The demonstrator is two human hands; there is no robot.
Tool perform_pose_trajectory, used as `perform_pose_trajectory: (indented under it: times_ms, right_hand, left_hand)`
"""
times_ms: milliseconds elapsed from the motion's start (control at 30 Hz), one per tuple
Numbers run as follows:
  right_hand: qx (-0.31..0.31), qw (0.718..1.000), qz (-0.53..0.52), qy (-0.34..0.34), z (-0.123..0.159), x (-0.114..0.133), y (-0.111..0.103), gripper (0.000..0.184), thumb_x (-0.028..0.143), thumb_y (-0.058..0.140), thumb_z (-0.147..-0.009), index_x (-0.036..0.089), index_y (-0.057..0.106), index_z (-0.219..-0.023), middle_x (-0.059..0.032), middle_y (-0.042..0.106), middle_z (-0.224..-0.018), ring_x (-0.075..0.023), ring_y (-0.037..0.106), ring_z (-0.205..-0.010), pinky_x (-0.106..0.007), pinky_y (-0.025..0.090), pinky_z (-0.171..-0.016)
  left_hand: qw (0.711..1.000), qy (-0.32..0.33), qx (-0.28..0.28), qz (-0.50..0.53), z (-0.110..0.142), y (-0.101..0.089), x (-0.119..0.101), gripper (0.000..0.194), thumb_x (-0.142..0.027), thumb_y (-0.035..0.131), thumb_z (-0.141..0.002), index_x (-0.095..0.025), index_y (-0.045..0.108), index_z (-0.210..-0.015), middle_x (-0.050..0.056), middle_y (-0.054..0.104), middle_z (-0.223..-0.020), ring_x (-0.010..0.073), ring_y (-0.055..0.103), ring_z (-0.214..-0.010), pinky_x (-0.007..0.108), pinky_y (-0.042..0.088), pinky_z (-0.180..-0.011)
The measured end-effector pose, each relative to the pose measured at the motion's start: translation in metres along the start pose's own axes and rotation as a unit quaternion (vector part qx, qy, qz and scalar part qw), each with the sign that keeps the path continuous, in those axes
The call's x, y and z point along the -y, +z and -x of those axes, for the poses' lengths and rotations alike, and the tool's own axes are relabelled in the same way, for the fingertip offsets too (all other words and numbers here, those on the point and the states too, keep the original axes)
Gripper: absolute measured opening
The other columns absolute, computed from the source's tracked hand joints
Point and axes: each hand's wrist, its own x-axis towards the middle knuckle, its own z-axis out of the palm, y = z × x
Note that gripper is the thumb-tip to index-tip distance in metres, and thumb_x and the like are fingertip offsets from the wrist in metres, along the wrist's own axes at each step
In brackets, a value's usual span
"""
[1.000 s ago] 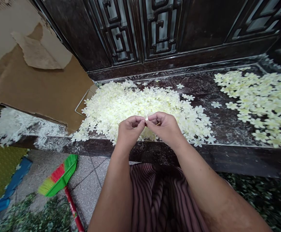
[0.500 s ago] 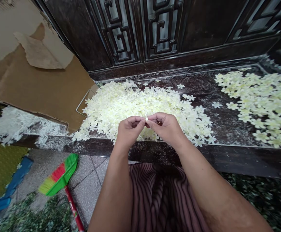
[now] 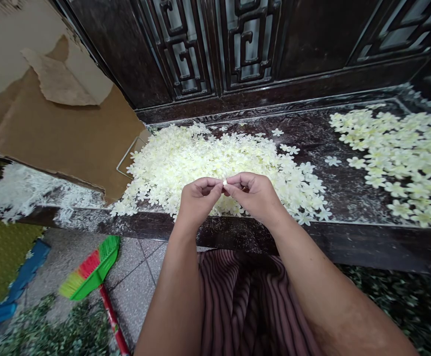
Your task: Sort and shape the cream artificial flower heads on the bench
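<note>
My left hand point(image 3: 201, 196) and my right hand point(image 3: 250, 194) meet fingertip to fingertip over the near edge of a pile of white-yellow artificial flowers point(image 3: 204, 153). Pinched between both thumbs and forefingers is a tiny pale flower piece point(image 3: 225, 182); the fingers cover most of it, so its exact shape is unclear. Both hands are closed. Beneath them the loose five-petalled blossoms spread across a dark wooden bench point(image 3: 312, 141). Farther right, a second patch of the same flowers point(image 3: 404, 158) lies on the bench.
A torn cardboard box point(image 3: 85, 133) leans at the left, beside a heap of white shreds point(image 3: 22, 190). Carved wooden panels point(image 3: 252, 44) back the bench. A green and red broom point(image 3: 93, 272) lies on the tiled floor, with green foliage point(image 3: 63, 326) near it.
</note>
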Motion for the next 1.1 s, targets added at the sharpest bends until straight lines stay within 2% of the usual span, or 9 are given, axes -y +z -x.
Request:
perform_pose_trajectory:
  times_ms: [500, 833, 1000, 1100]
  right_hand:
    - [0.007, 0.999, 0.032, -0.018, 0.0015, -0.0011, -0.0017, 0.010, 0.025, 0.062, -0.071, 0.016, 0.065, -0.074, -0.0026, 0.067, -0.069, -0.0127, 0.060, -0.061, -0.027, 0.047, -0.056]
    - [0.003, 0.999, 0.034, -0.014, 0.0013, 0.0001, -0.0018, 0.008, 0.023, 0.062, -0.070, 0.017, 0.065, -0.072, -0.0026, 0.067, -0.067, -0.0135, 0.060, -0.061, -0.028, 0.048, -0.057]
    - [0.016, 0.998, 0.049, -0.026, 0.0023, -0.0007, -0.0024, 0.010, 0.025, 0.060, -0.073, 0.017, 0.066, -0.073, -0.0032, 0.068, -0.070, -0.0145, 0.062, -0.065, -0.029, 0.048, -0.060]
    - [0.022, 0.998, 0.045, -0.031, 0.0028, -0.0004, -0.0025, 0.011, 0.025, 0.059, -0.074, 0.017, 0.066, -0.074, -0.0031, 0.069, -0.071, -0.0141, 0.062, -0.065, -0.029, 0.049, -0.060]
  left_hand:
    - [1.000, 0.000, -0.004, -0.029, -0.0008, -0.0007, 0.0004, 0.009, -0.024, 0.067, -0.063, -0.015, 0.066, -0.065, 0.001, 0.066, -0.060, 0.0106, 0.057, -0.056, 0.022, 0.045, -0.052]
    - [1.000, -0.004, -0.005, -0.025, -0.0005, -0.0003, 0.0002, 0.012, -0.027, 0.066, -0.063, -0.015, 0.066, -0.064, 0.001, 0.065, -0.062, 0.0108, 0.056, -0.059, 0.023, 0.045, -0.058]
    - [0.999, -0.017, -0.009, -0.041, -0.0005, 0.0002, -0.0017, 0.012, -0.026, 0.067, -0.061, -0.015, 0.064, -0.062, 0.000, 0.062, -0.056, 0.0102, 0.052, -0.053, 0.023, 0.042, -0.052]
    - [0.999, -0.020, -0.005, -0.033, -0.0013, 0.0000, -0.0017, 0.011, -0.026, 0.067, -0.062, -0.015, 0.064, -0.062, 0.000, 0.062, -0.056, 0.0109, 0.054, -0.054, 0.023, 0.043, -0.054]
